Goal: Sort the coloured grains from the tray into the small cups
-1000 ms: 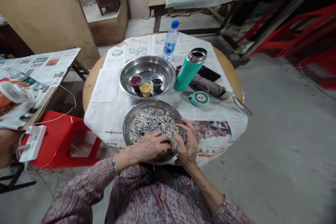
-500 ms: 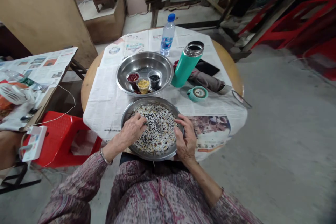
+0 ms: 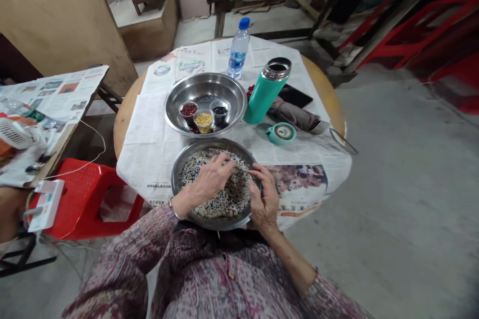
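Note:
A steel basin (image 3: 179, 159) at the table's near edge holds a mix of white, black and yellow grains and beans (image 3: 228, 204). My left hand (image 3: 209, 178) is over the middle of this mix, fingers curled down; whatever lies under them is hidden. At the basin's right side, my right hand (image 3: 265, 199) hooks its thumb and fingers over the rim, with a gap between thumb and forefinger. Beyond stands a larger steel basin (image 3: 175, 94) with three clear cups: red beans (image 3: 188, 109), yellow grains (image 3: 204, 118) and black beans (image 3: 219, 109).
A green thermos (image 3: 264, 94) leans right of the far basin, its cap (image 3: 282, 133) nearby. Behind stands a water bottle (image 3: 238, 50). A folded umbrella (image 3: 297, 114) and dark phone-like slab (image 3: 295, 94) lie on newspaper (image 3: 145, 134). Left is a red stool (image 3: 80, 199) with a power strip (image 3: 47, 204).
My left hand has moved right and slightly up, from the basin's left side to over its middle. The grain surface there looks disturbed and darker. My right hand has kept its place.

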A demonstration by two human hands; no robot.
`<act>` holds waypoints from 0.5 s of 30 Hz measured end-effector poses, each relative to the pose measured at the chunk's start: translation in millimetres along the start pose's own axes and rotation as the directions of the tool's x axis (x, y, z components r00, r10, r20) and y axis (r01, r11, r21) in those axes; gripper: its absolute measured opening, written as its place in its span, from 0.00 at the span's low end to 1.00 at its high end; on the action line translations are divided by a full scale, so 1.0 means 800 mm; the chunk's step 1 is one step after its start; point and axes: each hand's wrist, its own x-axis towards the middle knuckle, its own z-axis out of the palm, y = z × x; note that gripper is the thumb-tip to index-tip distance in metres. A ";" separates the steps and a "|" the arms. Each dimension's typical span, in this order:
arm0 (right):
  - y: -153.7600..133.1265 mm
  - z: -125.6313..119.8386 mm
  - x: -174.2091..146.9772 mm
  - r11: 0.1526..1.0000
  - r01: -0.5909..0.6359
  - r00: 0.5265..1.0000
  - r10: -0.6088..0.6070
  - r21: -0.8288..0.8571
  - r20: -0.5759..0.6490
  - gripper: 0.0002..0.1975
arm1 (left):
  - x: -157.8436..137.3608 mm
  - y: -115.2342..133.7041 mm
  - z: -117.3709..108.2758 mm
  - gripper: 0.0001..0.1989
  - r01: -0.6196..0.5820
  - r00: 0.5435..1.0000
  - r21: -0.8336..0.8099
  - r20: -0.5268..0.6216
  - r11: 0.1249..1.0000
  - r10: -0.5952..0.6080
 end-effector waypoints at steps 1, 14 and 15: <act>0.000 0.000 0.000 1.000 -0.005 1.000 0.005 0.004 0.003 0.11 | 0.002 -0.005 -0.005 0.17 0.037 0.999 0.009 -0.028 0.999 -0.036; -0.001 0.002 0.002 0.999 -0.014 1.000 0.015 0.030 -0.012 0.11 | 0.012 -0.004 0.007 0.11 -0.153 0.974 -0.068 0.157 0.986 0.162; -0.002 0.002 0.002 0.999 -0.013 1.000 0.014 0.033 -0.012 0.11 | 0.009 -0.005 0.002 0.12 -0.125 0.976 -0.054 0.173 0.991 0.133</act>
